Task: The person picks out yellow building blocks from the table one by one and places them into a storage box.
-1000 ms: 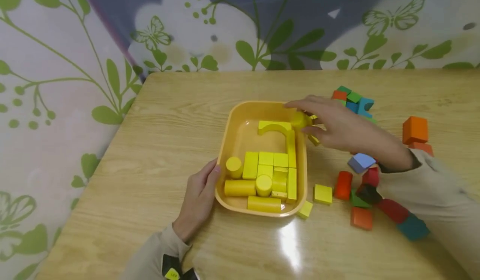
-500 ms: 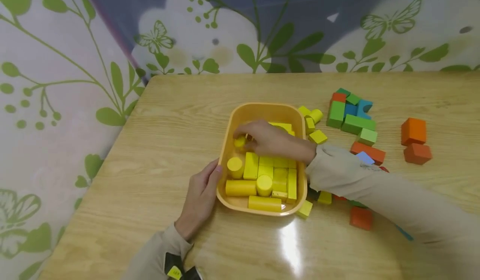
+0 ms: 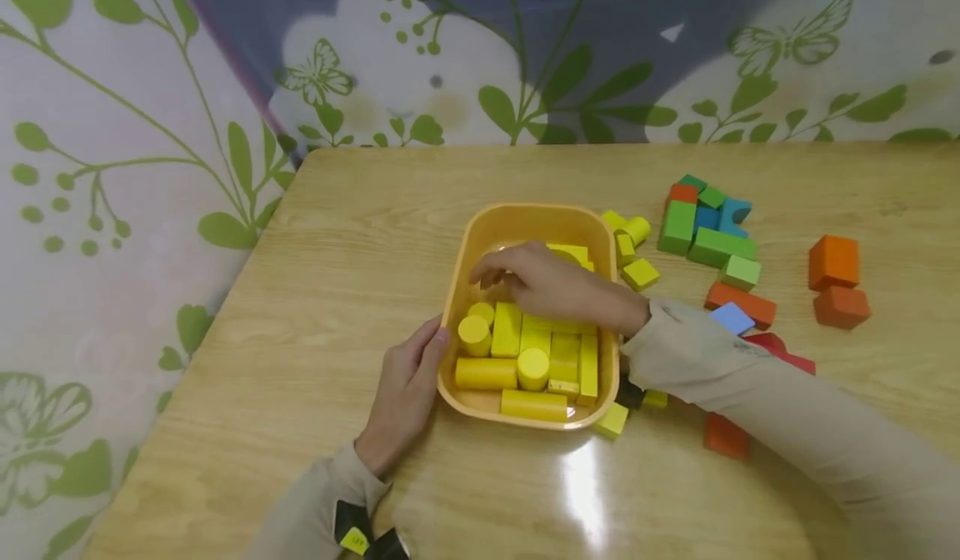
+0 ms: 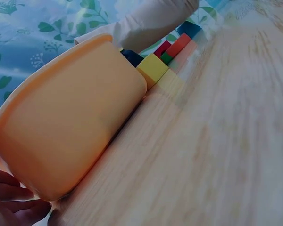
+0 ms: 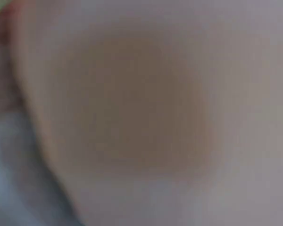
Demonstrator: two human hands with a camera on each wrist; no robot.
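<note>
In the head view, a yellow-orange plastic bin (image 3: pixel 448 377) holds several yellow wooden blocks, among them a lying cylinder (image 3: pixel 486 373) and an upright cylinder (image 3: pixel 474 335). My left hand (image 3: pixel 402 393) holds the bin's left side, thumb at the rim; in the left wrist view its fingers (image 4: pixel 23 212) lie against the bin's lower corner. My right hand (image 3: pixel 543 281) is inside the bin, fingers bent loosely with nothing seen between them. Just below these fingers stands another short yellow cylinder (image 3: pixel 482 311), behind the upright one. The right wrist view is too blurred to read.
Loose yellow blocks (image 3: pixel 641 274) lie right of the bin, with another yellow block (image 3: pixel 612 420) by its near right corner. Green blocks (image 3: pixel 722 247), blue and red blocks spread farther right, partly under the right sleeve. Two orange blocks (image 3: pixel 834 262) stand apart. A patterned wall backs the table.
My right hand came from the table's right side into the bin with a yellow cylinder and has let it go beside the other upright cylinder. The left hand stays on the bin.
</note>
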